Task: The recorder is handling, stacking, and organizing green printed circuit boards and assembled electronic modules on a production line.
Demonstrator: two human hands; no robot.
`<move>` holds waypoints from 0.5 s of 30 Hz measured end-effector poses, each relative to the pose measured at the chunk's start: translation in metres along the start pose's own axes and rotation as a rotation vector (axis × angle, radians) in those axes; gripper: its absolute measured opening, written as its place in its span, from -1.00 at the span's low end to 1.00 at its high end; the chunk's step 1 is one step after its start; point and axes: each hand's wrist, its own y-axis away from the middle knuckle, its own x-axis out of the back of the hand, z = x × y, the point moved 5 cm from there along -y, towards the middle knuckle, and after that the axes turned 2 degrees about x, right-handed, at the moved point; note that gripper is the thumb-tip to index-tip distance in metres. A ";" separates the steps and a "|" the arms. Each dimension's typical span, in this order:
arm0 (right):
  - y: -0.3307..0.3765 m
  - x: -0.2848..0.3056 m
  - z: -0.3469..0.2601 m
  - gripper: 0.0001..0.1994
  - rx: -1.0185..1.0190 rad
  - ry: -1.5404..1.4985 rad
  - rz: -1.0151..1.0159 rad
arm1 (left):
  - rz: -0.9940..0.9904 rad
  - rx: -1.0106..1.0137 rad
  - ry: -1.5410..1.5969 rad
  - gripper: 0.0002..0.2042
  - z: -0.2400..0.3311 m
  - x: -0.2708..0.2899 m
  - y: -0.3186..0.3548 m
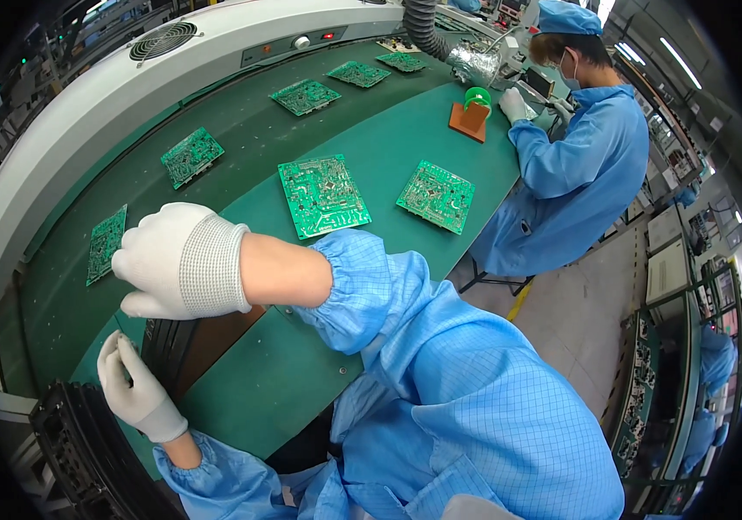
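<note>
My right hand (176, 258), in a white glove, reaches across to the left over the green bench, fingers curled; what it holds, if anything, is hidden under it. A green circuit board (106, 243) lies on the belt just left of it. My left hand (132, 388), also gloved, rests with fingers together on the edge of a dark upright rack (163, 347) at the lower left. Two green circuit boards (323, 195) (437, 196) lie flat on the bench mat beyond my right forearm.
Several more green boards (191, 156) ride the dark green conveyor (241, 130) beside a long white machine housing (85, 104). A co-worker in a blue coat (574, 165) sits at the far right by a brown block (469, 120) and a flexible duct. A black tray (72, 442) is at lower left.
</note>
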 end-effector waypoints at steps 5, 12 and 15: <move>0.002 0.000 0.000 -0.61 0.023 0.008 0.045 | -0.074 0.096 0.199 -0.68 0.006 -0.017 0.006; 0.000 0.000 -0.003 -0.64 0.007 0.022 -0.001 | -0.334 0.051 0.233 -0.58 -0.003 -0.032 0.012; 0.000 0.001 -0.004 -0.64 0.001 0.019 -0.013 | -0.316 0.058 0.199 -0.60 0.002 -0.030 0.011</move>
